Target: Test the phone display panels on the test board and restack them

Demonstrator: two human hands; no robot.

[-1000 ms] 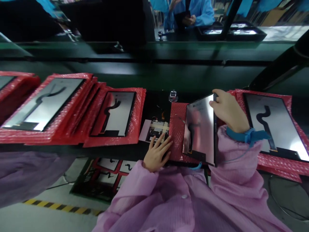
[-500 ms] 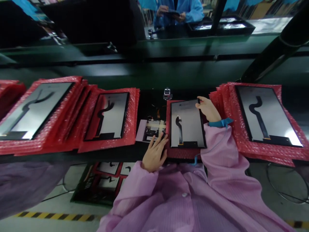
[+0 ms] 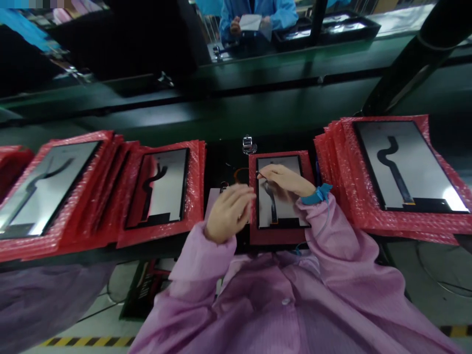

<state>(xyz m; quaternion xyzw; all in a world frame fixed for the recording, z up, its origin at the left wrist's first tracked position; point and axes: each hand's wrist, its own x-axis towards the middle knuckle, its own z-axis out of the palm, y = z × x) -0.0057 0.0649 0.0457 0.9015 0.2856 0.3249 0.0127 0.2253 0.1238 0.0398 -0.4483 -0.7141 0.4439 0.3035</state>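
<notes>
1. Red bubble wrap (image 3: pixel 278 236) lies under a display panel (image 3: pixel 285 216) at the middle of the black workbench (image 3: pixel 228 157), directly beneath the person's right hand (image 3: pixel 285 181).
2. The right hand rests across the upper half of that panel, fingers drawn together and pointing left, fingertips (image 3: pixel 262 173) pinching at something thin near the panel's top left corner; what it is cannot be made out.
3. A dark flex cable (image 3: pixel 272 206) runs down the panel's face just below the right hand, and a blue wrist strap (image 3: pixel 316 194) circles that wrist above a pink sleeve (image 3: pixel 339 246).
4. The left hand (image 3: pixel 229 210) hovers just left of the panel, loosely curled with fingers bent; whether it grips anything cannot be told.
5. A pale sheet (image 3: pixel 212 199) shows at the far edge of the left hand, mostly hidden by it.
6. Left of the left hand, another panel (image 3: pixel 162 189) lies on a fanned stack of red wrap (image 3: pixel 129 216), with one more panel (image 3: pixel 44 189) farther left.
7. Right of the right hand, a larger panel (image 3: pixel 401 167) tops a second red stack (image 3: pixel 339 191).
8. A small metal clip (image 3: pixel 249 144) sits just beyond the right hand, at the bench's far edge.
9. Across the green conveyor (image 3: pixel 258 108), a person in a blue coat (image 3: pixel 275 12) holds a white sheet (image 3: pixel 250 22) beside black trays (image 3: pixel 332 27).
</notes>
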